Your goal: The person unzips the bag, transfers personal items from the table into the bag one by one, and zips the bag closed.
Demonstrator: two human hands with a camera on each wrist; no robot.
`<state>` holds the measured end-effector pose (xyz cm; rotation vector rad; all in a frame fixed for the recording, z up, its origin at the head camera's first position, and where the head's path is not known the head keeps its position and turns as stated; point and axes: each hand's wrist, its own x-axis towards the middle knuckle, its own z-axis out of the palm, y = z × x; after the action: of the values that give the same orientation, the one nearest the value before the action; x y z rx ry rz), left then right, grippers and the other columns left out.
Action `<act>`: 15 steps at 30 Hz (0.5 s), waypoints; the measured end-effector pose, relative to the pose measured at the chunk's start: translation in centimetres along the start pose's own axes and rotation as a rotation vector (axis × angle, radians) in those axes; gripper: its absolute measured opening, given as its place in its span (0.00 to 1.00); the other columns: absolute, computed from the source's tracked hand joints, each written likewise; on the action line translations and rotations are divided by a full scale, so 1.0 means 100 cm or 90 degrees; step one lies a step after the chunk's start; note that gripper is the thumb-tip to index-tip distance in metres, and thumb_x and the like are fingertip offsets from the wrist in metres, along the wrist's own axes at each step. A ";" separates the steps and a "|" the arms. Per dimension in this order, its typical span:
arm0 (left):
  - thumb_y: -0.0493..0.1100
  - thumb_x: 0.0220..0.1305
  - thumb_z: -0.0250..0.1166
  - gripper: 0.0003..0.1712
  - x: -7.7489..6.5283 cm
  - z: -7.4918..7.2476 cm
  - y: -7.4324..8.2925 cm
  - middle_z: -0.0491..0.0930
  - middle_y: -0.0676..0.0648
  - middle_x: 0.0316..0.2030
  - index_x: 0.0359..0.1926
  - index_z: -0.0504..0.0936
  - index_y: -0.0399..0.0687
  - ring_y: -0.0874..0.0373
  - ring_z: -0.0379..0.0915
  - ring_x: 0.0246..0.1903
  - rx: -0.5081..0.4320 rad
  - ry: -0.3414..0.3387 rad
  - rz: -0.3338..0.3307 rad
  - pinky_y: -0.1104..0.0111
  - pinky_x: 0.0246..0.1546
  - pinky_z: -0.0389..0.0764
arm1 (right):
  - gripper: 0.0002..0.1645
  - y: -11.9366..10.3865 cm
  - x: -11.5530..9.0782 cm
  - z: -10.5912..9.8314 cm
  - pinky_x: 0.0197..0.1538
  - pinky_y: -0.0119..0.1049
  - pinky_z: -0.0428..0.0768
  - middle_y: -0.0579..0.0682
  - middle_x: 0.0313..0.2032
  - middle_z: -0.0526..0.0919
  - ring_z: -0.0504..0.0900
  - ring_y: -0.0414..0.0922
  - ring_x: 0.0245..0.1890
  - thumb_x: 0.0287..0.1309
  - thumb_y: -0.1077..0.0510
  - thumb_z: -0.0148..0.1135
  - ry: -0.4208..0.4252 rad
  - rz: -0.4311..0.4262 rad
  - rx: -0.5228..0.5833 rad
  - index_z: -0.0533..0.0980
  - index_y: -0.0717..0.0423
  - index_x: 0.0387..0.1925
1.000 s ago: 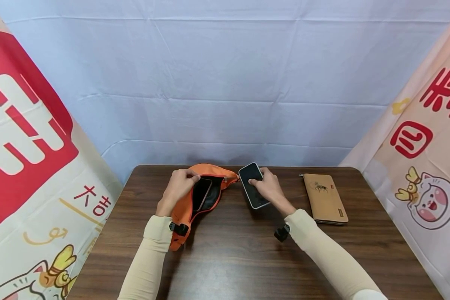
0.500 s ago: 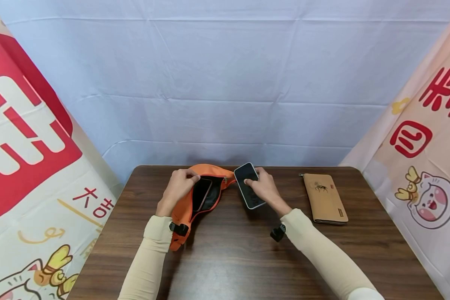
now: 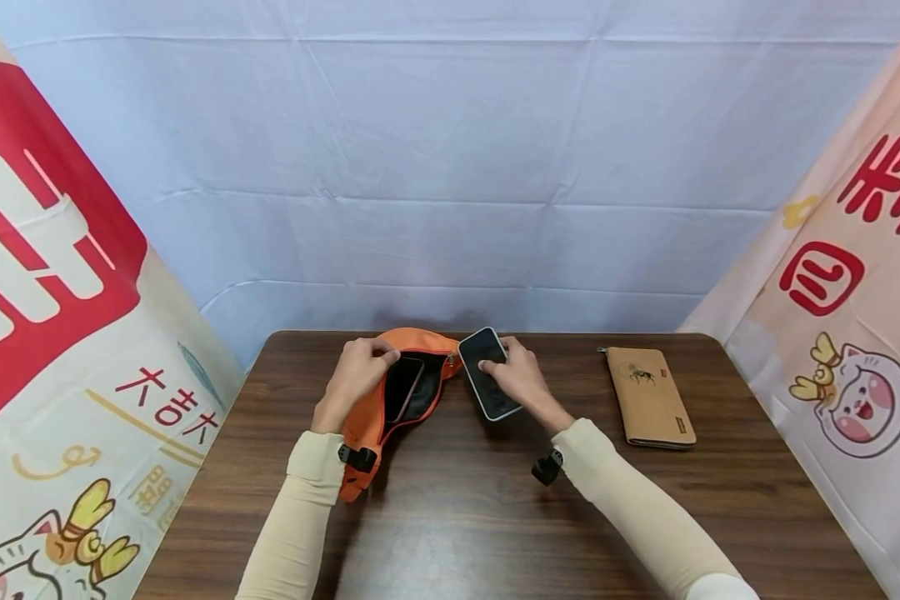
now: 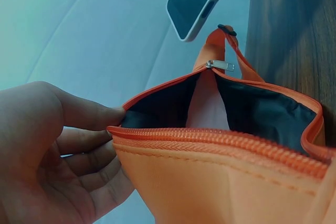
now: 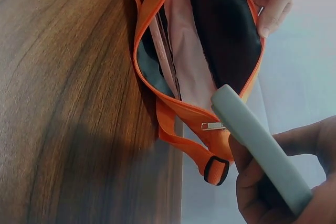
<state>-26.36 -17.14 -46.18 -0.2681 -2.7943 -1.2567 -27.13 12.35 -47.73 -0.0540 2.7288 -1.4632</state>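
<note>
Smartphone with a dark screen and pale case, held above the wooden table, just beside the zip end of an orange waist bag. On my head-camera feed, the person's right hand grips it by its right-hand edge, thumb laid on the screen, other fingers behind. My right wrist view shows the case edge-on and tilted, in front of the bag near its metal zip pull; I cannot tell whether phone and bag touch. The left hand pinches the bag's rim at the fingertips, its remaining fingers bent outside the bag. The mouth gapes open, lined in black and pale pink. From above I make out a second, phone-like slab inside, dark with a pinkish edge. An orange strap with a black buckle hangs from the zip end. Well apart on the right, a tan wallet lies flat on the table. Pale cloth hangs behind everything.
</note>
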 end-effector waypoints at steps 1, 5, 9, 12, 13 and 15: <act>0.46 0.80 0.62 0.17 0.000 0.000 0.000 0.88 0.41 0.52 0.55 0.90 0.39 0.51 0.76 0.37 0.000 0.000 0.000 0.59 0.41 0.76 | 0.36 0.000 0.000 0.001 0.34 0.43 0.87 0.68 0.47 0.87 0.91 0.57 0.36 0.70 0.54 0.67 -0.004 0.001 0.002 0.68 0.63 0.73; 0.46 0.80 0.62 0.17 0.000 0.000 0.001 0.88 0.41 0.52 0.55 0.90 0.40 0.51 0.76 0.37 -0.001 0.001 -0.001 0.59 0.42 0.76 | 0.37 -0.002 0.000 0.004 0.35 0.44 0.88 0.68 0.48 0.87 0.91 0.61 0.41 0.70 0.53 0.67 -0.009 0.002 0.004 0.68 0.63 0.74; 0.46 0.80 0.62 0.17 0.000 0.000 0.000 0.88 0.41 0.51 0.55 0.90 0.40 0.52 0.76 0.36 0.001 0.002 0.001 0.59 0.41 0.75 | 0.37 -0.003 -0.001 0.007 0.36 0.44 0.87 0.68 0.49 0.87 0.91 0.62 0.41 0.70 0.53 0.68 -0.008 -0.004 0.008 0.68 0.63 0.73; 0.46 0.80 0.62 0.17 0.000 0.000 0.000 0.88 0.41 0.51 0.55 0.90 0.40 0.52 0.75 0.35 0.001 0.004 0.001 0.59 0.40 0.75 | 0.36 -0.004 -0.001 0.010 0.35 0.43 0.87 0.67 0.48 0.87 0.91 0.58 0.39 0.69 0.53 0.69 -0.010 -0.008 0.008 0.69 0.63 0.72; 0.46 0.80 0.62 0.17 0.000 0.001 0.000 0.88 0.41 0.51 0.55 0.90 0.41 0.51 0.75 0.34 0.000 0.004 0.001 0.59 0.40 0.75 | 0.36 -0.003 -0.001 0.011 0.35 0.42 0.87 0.67 0.48 0.87 0.91 0.56 0.38 0.69 0.54 0.69 -0.009 -0.010 0.007 0.69 0.63 0.72; 0.46 0.80 0.62 0.17 -0.001 0.001 0.001 0.88 0.42 0.51 0.55 0.90 0.41 0.51 0.74 0.34 -0.004 0.005 0.001 0.58 0.40 0.75 | 0.35 -0.003 -0.001 0.012 0.35 0.41 0.86 0.66 0.47 0.87 0.90 0.53 0.36 0.69 0.54 0.69 -0.010 -0.008 0.005 0.70 0.63 0.71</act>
<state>-26.26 -17.03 -46.17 -0.2648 -2.7832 -1.2629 -26.96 11.17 -48.11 -0.0818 2.7158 -1.4701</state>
